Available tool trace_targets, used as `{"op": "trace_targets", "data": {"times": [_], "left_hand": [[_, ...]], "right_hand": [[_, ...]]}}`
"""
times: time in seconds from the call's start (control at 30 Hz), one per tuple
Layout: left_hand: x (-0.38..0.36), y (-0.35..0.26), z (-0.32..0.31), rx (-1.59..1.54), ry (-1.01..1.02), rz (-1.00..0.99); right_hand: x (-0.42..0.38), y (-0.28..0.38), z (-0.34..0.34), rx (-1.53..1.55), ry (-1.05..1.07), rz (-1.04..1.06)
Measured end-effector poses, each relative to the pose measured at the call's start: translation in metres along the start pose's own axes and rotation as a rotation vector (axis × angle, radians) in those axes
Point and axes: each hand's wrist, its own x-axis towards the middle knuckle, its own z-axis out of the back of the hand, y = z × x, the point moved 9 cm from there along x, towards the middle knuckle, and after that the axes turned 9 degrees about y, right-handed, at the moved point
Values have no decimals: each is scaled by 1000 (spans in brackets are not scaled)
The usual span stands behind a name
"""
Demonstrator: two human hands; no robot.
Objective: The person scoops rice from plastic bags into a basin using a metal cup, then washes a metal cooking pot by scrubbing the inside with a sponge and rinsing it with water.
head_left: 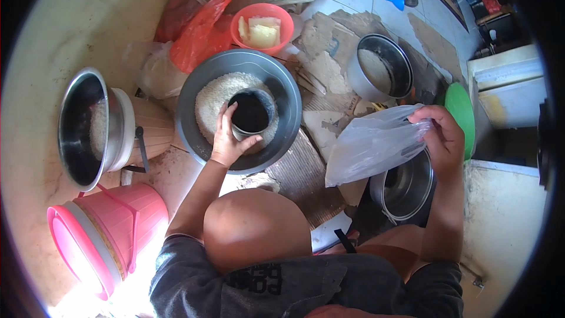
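Observation:
A large grey basin [286,89] holds white grains. Inside it stands a dark-mouthed metal cylinder [253,112], and my left hand [228,135] grips its rim and side, thumb on the near edge and fingers on the left. My right hand [442,135] pinches the top of a translucent plastic bag [371,147], which hangs out to the left, looking flat. Below the bag is a metal pot [406,191], partly covered by it.
A steel bowl [79,129] with some grains rests tilted at the left, above a pink bucket [126,221]. Behind are a red bowl [282,23] with pale blocks, a red bag [200,35] and a pot of grains [376,68]. A green round item [460,115] lies right.

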Motion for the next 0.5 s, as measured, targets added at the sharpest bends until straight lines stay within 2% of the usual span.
{"op": "trace_targets", "data": {"times": [0.03, 0.1, 0.13, 0.2, 0.27, 0.37, 0.4, 0.5], "left_hand": [[1, 3, 5, 5, -12, 3], [7, -4, 21, -85, -57, -113], [12, -2, 31, -100, -96, -106], [37, -2, 57, 36, -214, -91], [74, 8, 75, 168, -281, -100], [144, 22, 91, 274, -339, -153], [170, 30, 92, 326, -334, -146], [242, 57, 86, 432, -284, -82]], "right_hand": [[2, -1, 1, -13, -10, 25], [6, -6, 2, -27, -20, 58], [7, -17, 0, -19, -13, 5], [11, -28, -5, -12, -1, -48], [17, -36, -24, -303, 190, -113], [21, -54, -36, -450, 219, -109], [22, -60, -38, -484, 281, -185], [26, -54, -45, -607, 305, -145]]}}
